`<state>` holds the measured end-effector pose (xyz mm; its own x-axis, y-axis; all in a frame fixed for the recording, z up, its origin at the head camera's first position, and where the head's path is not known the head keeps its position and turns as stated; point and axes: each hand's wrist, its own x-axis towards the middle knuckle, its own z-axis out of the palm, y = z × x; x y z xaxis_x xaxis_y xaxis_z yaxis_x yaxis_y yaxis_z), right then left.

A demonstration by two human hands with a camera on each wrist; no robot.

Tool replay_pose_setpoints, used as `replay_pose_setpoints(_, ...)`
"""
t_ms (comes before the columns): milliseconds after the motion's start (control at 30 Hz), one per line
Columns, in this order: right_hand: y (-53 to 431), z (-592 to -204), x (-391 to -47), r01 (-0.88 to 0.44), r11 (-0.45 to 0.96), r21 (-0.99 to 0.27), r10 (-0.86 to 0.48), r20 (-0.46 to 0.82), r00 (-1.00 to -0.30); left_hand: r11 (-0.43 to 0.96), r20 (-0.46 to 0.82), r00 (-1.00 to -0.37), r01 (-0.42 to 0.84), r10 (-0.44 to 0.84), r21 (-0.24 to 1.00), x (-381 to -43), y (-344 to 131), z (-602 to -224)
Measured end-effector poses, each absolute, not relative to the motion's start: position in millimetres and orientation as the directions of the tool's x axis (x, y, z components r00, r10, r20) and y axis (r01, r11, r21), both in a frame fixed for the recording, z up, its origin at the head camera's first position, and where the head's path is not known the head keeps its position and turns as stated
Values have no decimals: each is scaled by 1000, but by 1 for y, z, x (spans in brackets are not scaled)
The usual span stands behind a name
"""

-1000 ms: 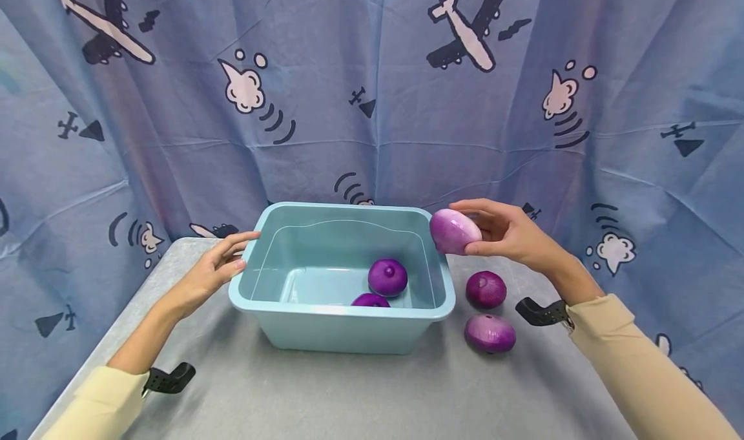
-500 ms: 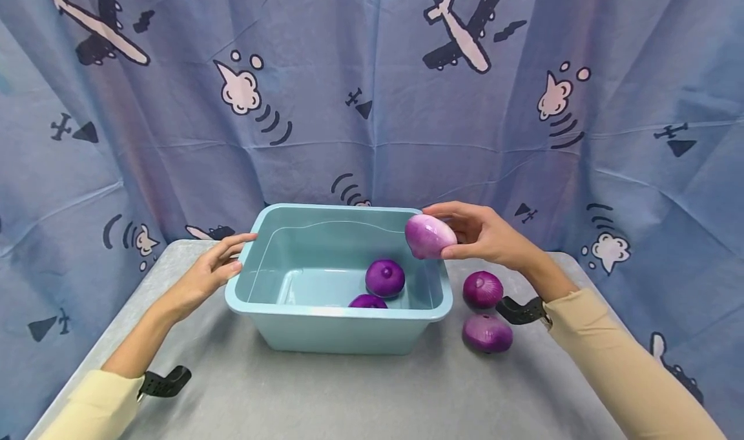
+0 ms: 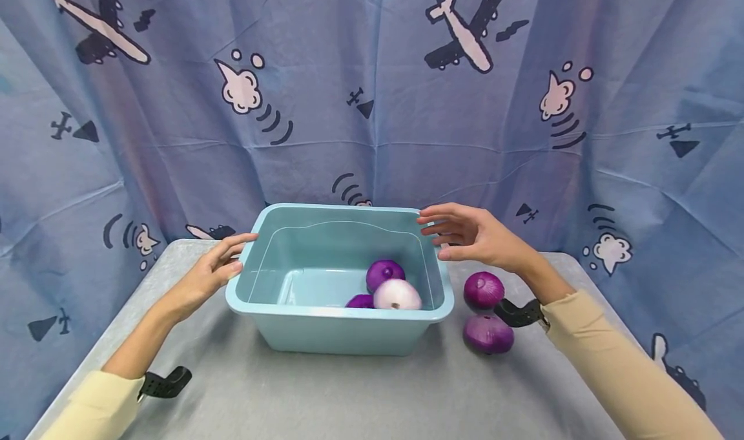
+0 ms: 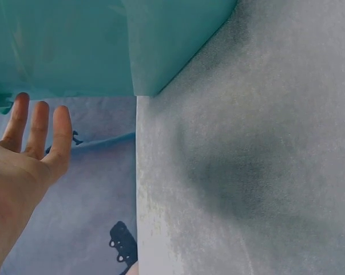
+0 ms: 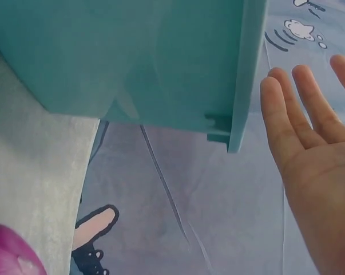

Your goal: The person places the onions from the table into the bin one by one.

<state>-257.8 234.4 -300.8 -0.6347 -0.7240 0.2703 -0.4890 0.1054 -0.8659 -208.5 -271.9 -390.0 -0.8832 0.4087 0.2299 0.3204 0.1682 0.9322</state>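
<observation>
A light blue plastic tub (image 3: 343, 330) stands on the grey table. Inside, toward its right end, lie a pale-ended onion (image 3: 397, 295), a dark purple onion (image 3: 385, 274) and another purple onion (image 3: 360, 301) partly hidden by the front rim. My left hand (image 3: 212, 269) rests its fingertips at the tub's left rim. Over the right rim my right hand (image 3: 467, 236) has its fingers spread, holding nothing; the right wrist view shows the fingers (image 5: 275, 106) extended beside the rim. Two more onions sit on the table to the right, a round one (image 3: 484, 291) and a wider one (image 3: 488, 334).
A blue curtain (image 3: 314, 91) printed with airplanes hangs behind the table (image 3: 325, 395). Black straps with camera mounts sit at both wrists, the left mount (image 3: 167, 383) low over the table and the right mount (image 3: 517, 313) overlapping the table onions in the head view.
My right hand carried the pale onion leftward over the tub and let it go. It now lies inside with the other two. The left hand has stayed at the rim.
</observation>
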Motion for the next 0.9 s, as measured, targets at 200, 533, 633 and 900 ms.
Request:
replay_pose_setpoints(200,248,-304,-256,-492,141,-859,-696,268,-667,165,239,-880,330,411,930,-209,-273,-391)
replay_pose_setpoints(533,281,-319,-247,-463,210,-861,-646,233,-727,168,234,-880,327,413,930,-209,-271,-391)
replay_pose_setpoints(633,291,-324,-245,-464,230,-856,-633,230,-739,164,239,-878,330,415,930,-209,-271,-392)
replay_pose_setpoints(900,315,-337,-238,-433,256,-864,-607,205,-768,147,246,-873,333,422,931,-210,-270,-393)
